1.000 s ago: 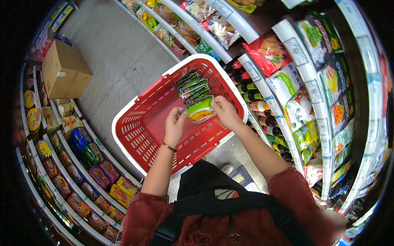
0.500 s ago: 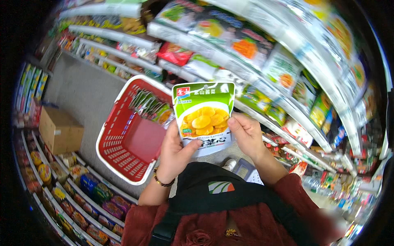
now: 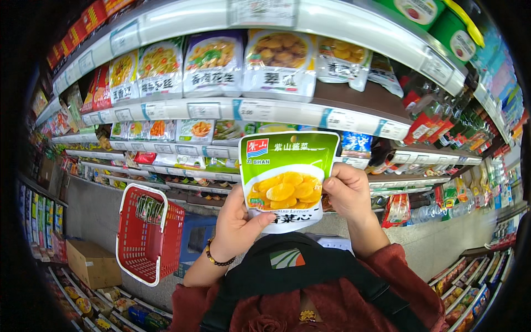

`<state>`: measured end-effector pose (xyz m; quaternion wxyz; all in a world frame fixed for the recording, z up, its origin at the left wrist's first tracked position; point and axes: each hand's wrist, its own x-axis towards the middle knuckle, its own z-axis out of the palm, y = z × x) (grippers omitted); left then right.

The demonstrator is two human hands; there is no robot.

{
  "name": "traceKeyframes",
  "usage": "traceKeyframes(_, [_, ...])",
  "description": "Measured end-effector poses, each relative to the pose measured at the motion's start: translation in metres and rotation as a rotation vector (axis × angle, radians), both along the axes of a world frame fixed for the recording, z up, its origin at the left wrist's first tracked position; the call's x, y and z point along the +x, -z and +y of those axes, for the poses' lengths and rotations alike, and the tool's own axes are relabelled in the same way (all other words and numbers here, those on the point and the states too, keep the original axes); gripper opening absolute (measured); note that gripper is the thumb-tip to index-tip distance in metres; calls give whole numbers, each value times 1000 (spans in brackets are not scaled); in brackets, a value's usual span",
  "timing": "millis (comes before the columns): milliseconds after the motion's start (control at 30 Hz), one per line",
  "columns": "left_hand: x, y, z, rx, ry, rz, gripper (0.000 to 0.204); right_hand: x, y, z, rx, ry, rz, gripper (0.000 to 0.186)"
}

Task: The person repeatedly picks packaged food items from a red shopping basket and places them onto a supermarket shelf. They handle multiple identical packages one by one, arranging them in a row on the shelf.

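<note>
Upright in front of me is a green and white food pouch (image 3: 293, 160), its front printed with a bowl of yellow slices. My left hand (image 3: 238, 221) grips its lower left side, thumb across the front. The right upper edge is pinched by my right hand (image 3: 349, 191). Beyond the pouch, a shelf row of similar pouches (image 3: 213, 66) stands side by side; a green-topped pouch with yellow slices (image 3: 344, 58) sits near that row's right end. A red shopping basket (image 3: 171, 243) with a white rim, holding several packets (image 3: 149, 210), is at the left, apart from my hands.
Shelf edges with price tags (image 3: 260, 109) curve across the view. Dark bottles with red labels (image 3: 437, 122) stand at the right. A blue stool (image 3: 196, 235) is beside the basket; a cardboard box (image 3: 94, 263) rests on the floor at left. More stocked shelves (image 3: 470, 282) are at lower right.
The view has swung right and up toward the shelf of pouches, so the basket appears farther left and lower. Both hands keep hold of the same pouch.
</note>
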<state>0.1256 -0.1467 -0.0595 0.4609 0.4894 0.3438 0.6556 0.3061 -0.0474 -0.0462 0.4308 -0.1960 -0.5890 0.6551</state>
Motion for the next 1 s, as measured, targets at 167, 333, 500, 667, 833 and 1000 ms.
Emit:
traceKeyframes(167, [30, -22, 39, 8, 36, 49, 55, 39, -31, 9, 358, 470, -271, 14])
traceKeyframes(333, [54, -60, 108, 26, -94, 178, 57, 42, -59, 75, 343, 700, -248, 17])
traceKeyframes(500, [75, -91, 159, 467, -545, 648, 54, 36, -71, 156, 328, 676, -95, 13])
traceKeyframes(667, [82, -86, 181, 449, -810, 980, 39, 16, -74, 188, 321, 714, -14, 24])
traceKeyframes(833, [93, -70, 181, 540, -909, 1209, 34, 8, -67, 201, 448, 854, -153, 26])
traceKeyframes(1000, [102, -55, 176, 459, -744, 1335, 45, 13, -64, 205, 580, 927, -422, 25])
